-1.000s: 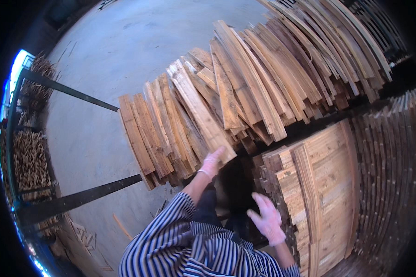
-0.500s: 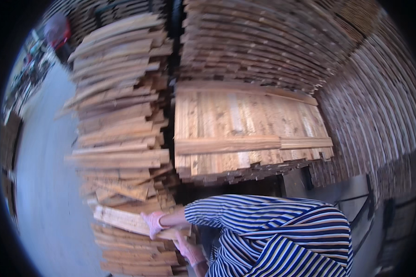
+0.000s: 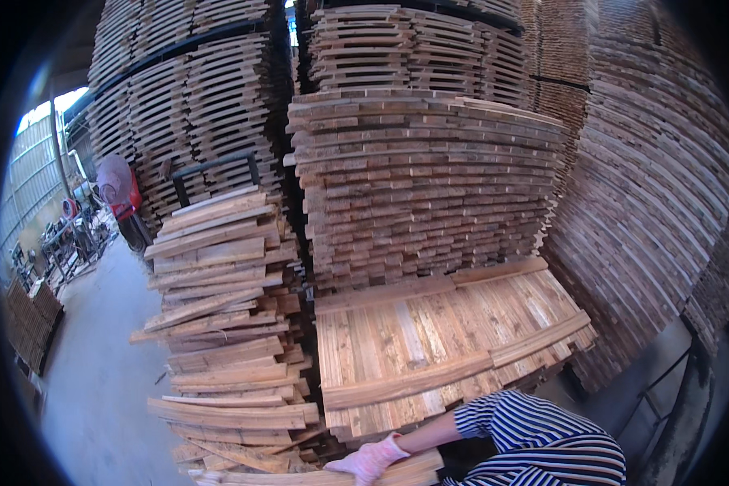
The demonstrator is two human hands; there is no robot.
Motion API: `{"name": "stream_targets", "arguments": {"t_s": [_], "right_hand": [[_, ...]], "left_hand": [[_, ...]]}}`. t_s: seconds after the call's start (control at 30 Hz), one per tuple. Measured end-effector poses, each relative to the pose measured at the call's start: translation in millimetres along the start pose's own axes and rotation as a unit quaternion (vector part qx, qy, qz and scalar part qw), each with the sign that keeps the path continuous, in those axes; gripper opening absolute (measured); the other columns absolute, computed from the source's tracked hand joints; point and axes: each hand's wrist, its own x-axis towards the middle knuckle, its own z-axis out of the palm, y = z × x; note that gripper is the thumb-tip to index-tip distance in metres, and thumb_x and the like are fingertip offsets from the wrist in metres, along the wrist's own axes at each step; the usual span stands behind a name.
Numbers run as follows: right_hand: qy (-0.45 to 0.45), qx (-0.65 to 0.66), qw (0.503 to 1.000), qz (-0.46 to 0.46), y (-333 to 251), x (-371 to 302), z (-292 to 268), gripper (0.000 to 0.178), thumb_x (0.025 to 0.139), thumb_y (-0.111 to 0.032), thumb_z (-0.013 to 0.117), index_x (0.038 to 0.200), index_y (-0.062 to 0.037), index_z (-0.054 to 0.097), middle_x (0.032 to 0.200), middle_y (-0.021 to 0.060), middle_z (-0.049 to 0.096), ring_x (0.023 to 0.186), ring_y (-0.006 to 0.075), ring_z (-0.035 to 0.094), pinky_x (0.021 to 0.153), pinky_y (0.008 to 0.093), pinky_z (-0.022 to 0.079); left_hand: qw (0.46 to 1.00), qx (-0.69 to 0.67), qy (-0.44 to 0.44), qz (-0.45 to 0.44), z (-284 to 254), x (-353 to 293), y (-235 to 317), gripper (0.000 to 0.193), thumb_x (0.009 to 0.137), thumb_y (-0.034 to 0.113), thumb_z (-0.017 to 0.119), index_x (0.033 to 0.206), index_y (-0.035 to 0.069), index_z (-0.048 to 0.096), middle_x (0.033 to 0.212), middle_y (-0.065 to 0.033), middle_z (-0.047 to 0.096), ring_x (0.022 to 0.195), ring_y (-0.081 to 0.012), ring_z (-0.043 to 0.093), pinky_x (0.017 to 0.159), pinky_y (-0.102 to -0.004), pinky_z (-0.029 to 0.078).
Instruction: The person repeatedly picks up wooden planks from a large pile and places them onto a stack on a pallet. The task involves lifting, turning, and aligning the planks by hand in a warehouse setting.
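Stacked timber fills nearly the whole view: tall stacks [image 3: 186,97] rise at the back left, another [image 3: 429,49] stands behind the centre, and a curved wall of boards [image 3: 648,211] runs down the right side. Nearer, three lower stacks can be counted: a rough pile [image 3: 219,324] of uneven boards on the left, a neat block [image 3: 421,186] of boards in the centre, and in front of that a low flat stack [image 3: 429,340] whose top layer lies side by side with two cross strips [image 3: 462,364] laid over it. To the far left a concrete floor [image 3: 89,381] leads past a pink fan [image 3: 115,180] and some machines toward daylight. One gloved hand [image 3: 370,460], in a pale pink glove, lies on a board [image 3: 356,474] at the bottom edge, just in front of the low flat stack; its fingers are spread flat over the board's top face and curl a little at the near edge, pressing rather than clenching. It joins a blue-and-white striped sleeve [image 3: 535,433] coming in from the lower right, so it reads as the right hand. At the board's left end a bit of pale glove [image 3: 206,478] shows, too small to tell its grip, and it may be the left hand
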Motion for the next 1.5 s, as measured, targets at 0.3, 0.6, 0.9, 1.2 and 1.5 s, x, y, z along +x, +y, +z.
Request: {"name": "stream_targets", "arguments": {"t_s": [0.3, 0.6, 0.9, 1.2, 1.5], "right_hand": [[0.04, 0.494, 0.868, -0.023, 76, -189, -7, 0.096, 0.083, -0.026, 0.081, 0.158, -0.0025, 0.026, 0.144, 0.0138, 0.055, 0.125, 0.0222, 0.058, 0.106, 0.0362, 0.046], [0.313, 0.46, 0.815, -0.164, 100, -282, -45, 0.095, 0.077, -0.02, 0.088, 0.154, -0.0042, 0.034, 0.135, 0.0094, 0.058, 0.122, 0.0204, 0.057, 0.102, 0.0354, 0.049], [0.573, 0.374, 0.707, -0.176, 93, -414, -115, 0.09, 0.076, -0.006, 0.088, 0.152, -0.0108, 0.039, 0.138, 0.0068, 0.059, 0.126, 0.02, 0.056, 0.105, 0.0374, 0.049], [0.486, 0.387, 0.784, -0.012, 168, -442, -67, 0.109, 0.068, -0.018, 0.095, 0.156, -0.0043, 0.032, 0.139, 0.0118, 0.058, 0.129, 0.0204, 0.053, 0.109, 0.0361, 0.044], [0.504, -0.024, 0.831, 0.235, 131, -460, -89, 0.132, 0.063, -0.063, 0.086, 0.16, -0.0036, 0.018, 0.154, 0.0259, 0.04, 0.142, 0.0374, 0.042, 0.115, 0.0423, 0.037]], "left_hand": [[0.897, -0.228, -0.352, 0.139, 148, 22, 92, 0.077, 0.094, 0.056, 0.06, 0.15, 0.006, 0.043, 0.135, -0.0218, 0.057, 0.118, -0.0331, 0.061, 0.092, -0.045, 0.055], [0.866, 0.007, -0.481, 0.14, 390, -44, 93, 0.097, 0.082, 0.074, 0.065, 0.144, 0.002, 0.045, 0.121, -0.0197, 0.065, 0.103, -0.0305, 0.067, 0.088, -0.0476, 0.06], [0.757, 0.158, -0.634, 0.01, 478, -50, -24, 0.125, 0.062, 0.045, 0.095, 0.156, -0.003, 0.026, 0.154, -0.0152, 0.041, 0.144, -0.0305, 0.04, 0.118, -0.0453, 0.031], [0.805, 0.034, -0.591, -0.046, 499, 0, -58, 0.103, 0.077, 0.059, 0.08, 0.155, 0.01, 0.032, 0.153, -0.0145, 0.042, 0.134, -0.0368, 0.049, 0.116, -0.0545, 0.038], [0.91, -0.027, -0.265, -0.319, 430, -42, -196, 0.058, 0.089, 0.032, 0.076, 0.136, 0.007, 0.052, 0.124, -0.0122, 0.063, 0.114, -0.0275, 0.061, 0.106, -0.0461, 0.047]]}}
